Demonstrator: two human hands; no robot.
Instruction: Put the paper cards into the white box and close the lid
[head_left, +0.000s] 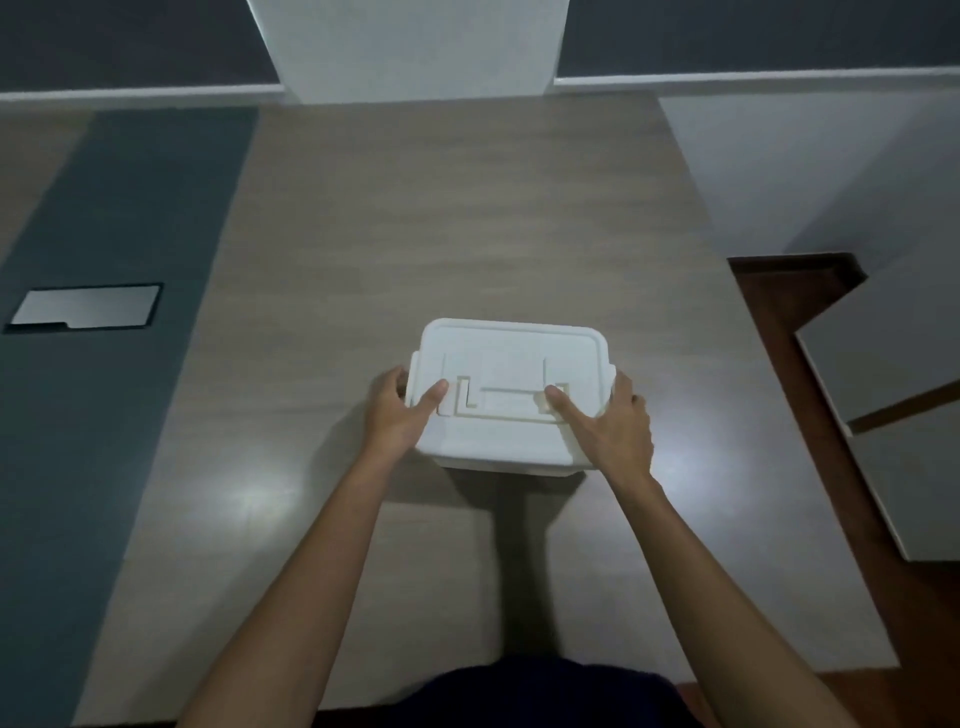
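Observation:
A white plastic box (506, 447) stands in the middle of the wooden table, with its white lid (511, 353) lying flat on top. A flat handle is folded into the lid. My left hand (397, 415) grips the box's left side, thumb resting on the lid. My right hand (615, 426) grips the right side, thumb on the lid near the handle. No paper cards are visible; the lid hides the inside of the box.
The wooden table (467, 218) stretches far ahead and toward me. A grey strip with a metal floor plate (85, 307) runs along the left. To the right are a dark wooden edge (795, 322) and pale panels.

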